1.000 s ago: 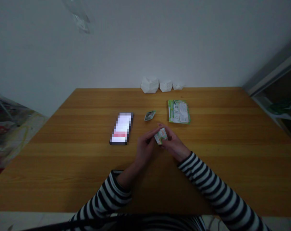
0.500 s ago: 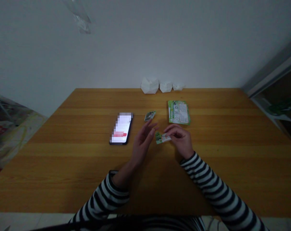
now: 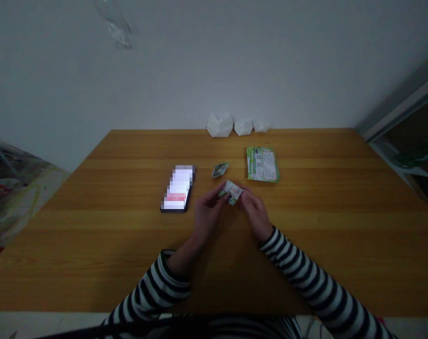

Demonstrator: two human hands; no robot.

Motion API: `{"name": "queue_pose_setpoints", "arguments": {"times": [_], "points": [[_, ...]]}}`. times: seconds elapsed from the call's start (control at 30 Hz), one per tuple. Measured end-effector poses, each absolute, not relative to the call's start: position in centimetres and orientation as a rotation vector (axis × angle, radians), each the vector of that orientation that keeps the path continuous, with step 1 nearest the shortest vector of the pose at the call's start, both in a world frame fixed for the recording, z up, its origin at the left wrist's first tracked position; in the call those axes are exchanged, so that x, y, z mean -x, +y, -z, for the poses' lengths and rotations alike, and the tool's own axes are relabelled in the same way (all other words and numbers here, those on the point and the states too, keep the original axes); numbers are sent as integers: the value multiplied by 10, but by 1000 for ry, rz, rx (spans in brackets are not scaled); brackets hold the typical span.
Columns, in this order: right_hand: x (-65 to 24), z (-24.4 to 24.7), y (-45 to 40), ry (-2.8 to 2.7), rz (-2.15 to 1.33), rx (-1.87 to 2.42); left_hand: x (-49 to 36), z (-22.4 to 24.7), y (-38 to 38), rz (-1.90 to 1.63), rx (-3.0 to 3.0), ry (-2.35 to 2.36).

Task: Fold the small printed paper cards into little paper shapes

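Note:
A small green-and-white printed card (image 3: 231, 191) is held above the table between my two hands. My left hand (image 3: 207, 212) pinches its left end between thumb and fingers. The fingertips of my right hand (image 3: 255, 209) close on its right corner. Just beyond my left fingertips lies another small card (image 3: 220, 169) with a dark picture, slightly bent. Farther right, past my right hand, a larger green-and-white printed packet (image 3: 262, 165) rests flat. The print on all of them is too small to read.
A phone (image 3: 178, 188) with a lit, blurred screen lies left of my hands on the wooden table (image 3: 94, 226). Three white crumpled or folded pieces (image 3: 219, 126) stand along the back edge by the wall. A shelf frame (image 3: 401, 113) stands at the right.
My left hand has closed on the card's left end. My right hand has moved left with the card, which has turned and risen slightly. The phone and packet stay put.

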State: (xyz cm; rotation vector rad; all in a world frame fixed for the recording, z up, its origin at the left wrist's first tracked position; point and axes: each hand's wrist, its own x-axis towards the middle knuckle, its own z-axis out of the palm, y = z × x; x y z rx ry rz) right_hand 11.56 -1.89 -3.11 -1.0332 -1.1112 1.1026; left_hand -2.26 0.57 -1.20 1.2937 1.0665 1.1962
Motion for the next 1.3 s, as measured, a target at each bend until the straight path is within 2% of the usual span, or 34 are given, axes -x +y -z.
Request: {"name": "queue_pose_setpoints", "arguments": {"times": [0.2, 0.33, 0.6, 0.87, 1.03, 1.13, 1.3], "points": [[-108, 31, -15, -961, -1176, 1032, 24, 12, 6, -1131, -1800, 1084], [-110, 28, -14, -854, -1269, 996, 24, 15, 7, -1094, -1845, 1051], [-105, 22, -14, -705, -1168, 1085, 24, 23, -3, -976, -2235, 1117], [-103, 22, -14, -592, -1171, 1073, 24, 32, -4, -1008, -2429, 1098], [-113, 27, -10, -620, -1345, 909, 24, 27, -4, -1031, -2349, 976], [-117, 30, -10, -635, -1317, 898, 23, 21, -6, -995, -2218, 911], [-122, 31, -10, -815, -1251, 1009, 21, 9, -1, -959, -1624, 934]]}}
